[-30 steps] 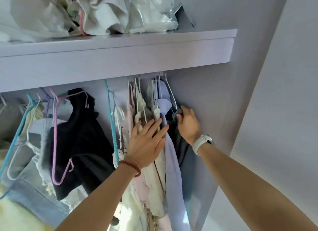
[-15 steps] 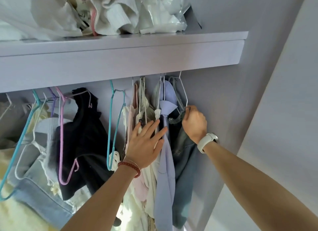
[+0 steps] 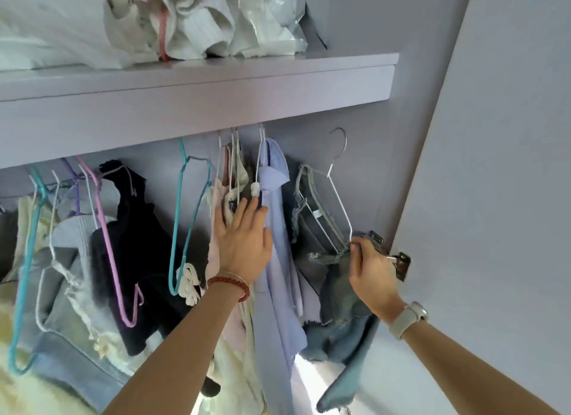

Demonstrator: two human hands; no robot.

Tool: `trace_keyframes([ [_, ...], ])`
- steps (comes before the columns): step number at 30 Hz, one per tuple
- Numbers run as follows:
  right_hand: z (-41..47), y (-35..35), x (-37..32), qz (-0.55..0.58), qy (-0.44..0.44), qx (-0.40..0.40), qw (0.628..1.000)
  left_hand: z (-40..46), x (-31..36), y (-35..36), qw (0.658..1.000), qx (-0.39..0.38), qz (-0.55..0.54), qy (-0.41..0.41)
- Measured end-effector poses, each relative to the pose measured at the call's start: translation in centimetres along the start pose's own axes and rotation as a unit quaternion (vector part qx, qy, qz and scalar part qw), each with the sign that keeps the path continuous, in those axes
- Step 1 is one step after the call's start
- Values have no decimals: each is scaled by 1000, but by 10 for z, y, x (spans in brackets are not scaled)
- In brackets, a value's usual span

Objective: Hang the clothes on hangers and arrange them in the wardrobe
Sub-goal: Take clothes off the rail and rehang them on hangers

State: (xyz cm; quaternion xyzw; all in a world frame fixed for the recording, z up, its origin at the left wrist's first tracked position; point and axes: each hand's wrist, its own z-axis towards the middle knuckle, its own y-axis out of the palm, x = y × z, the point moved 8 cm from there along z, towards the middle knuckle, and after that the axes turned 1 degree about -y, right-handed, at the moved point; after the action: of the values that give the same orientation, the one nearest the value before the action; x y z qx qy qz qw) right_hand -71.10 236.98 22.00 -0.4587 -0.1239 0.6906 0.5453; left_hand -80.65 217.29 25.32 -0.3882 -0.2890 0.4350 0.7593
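Denim garment [image 3: 336, 294] on white hanger [image 3: 338, 198] now unhooked, right hand [image 3: 372, 275] gripping, left hand [image 3: 244, 238] flat.

I see a white wire hanger [image 3: 335, 195] carrying a grey-blue denim garment [image 3: 336, 291], its hook free of the rail and tilted toward one o'clock. At nine o'clock of it a lilac shirt [image 3: 275, 229] hangs straight among pale clothes [image 3: 230, 195].
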Motion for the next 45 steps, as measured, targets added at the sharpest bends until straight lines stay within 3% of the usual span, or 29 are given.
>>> trace_keyframes([
  [3,-48,-26,13,-24,-20,9,999,-14,38,-15,992,59,-70,82],
  [6,-94,-62,22,-88,-58,22,994,-37,81,-20,958,96,-188,194],
  [12,-194,-147,51,-176,-70,17,982,-71,141,55,954,-132,-186,196],
  [15,-250,-184,75,-220,7,-20,975,-107,185,72,916,-174,-231,278],
  [18,-314,-216,95,-235,114,-22,965,-162,230,84,853,-278,-313,310],
  [23,-415,-266,113,-256,285,44,923,-236,296,65,797,-285,-437,305],
  [28,-485,-290,107,-274,350,75,893,-285,349,48,789,-292,-457,289],
  [34,-583,-373,95,-350,422,197,812,-368,452,1,727,-331,-488,352],
  [38,-669,-442,94,-399,501,246,728,-443,545,-50,678,-342,-504,412],
  [42,-758,-517,86,-450,520,345,639,-537,659,-112,626,-315,-516,492],
  [45,-826,-561,92,-446,549,412,574,-608,735,-150,614,-282,-507,535],
])
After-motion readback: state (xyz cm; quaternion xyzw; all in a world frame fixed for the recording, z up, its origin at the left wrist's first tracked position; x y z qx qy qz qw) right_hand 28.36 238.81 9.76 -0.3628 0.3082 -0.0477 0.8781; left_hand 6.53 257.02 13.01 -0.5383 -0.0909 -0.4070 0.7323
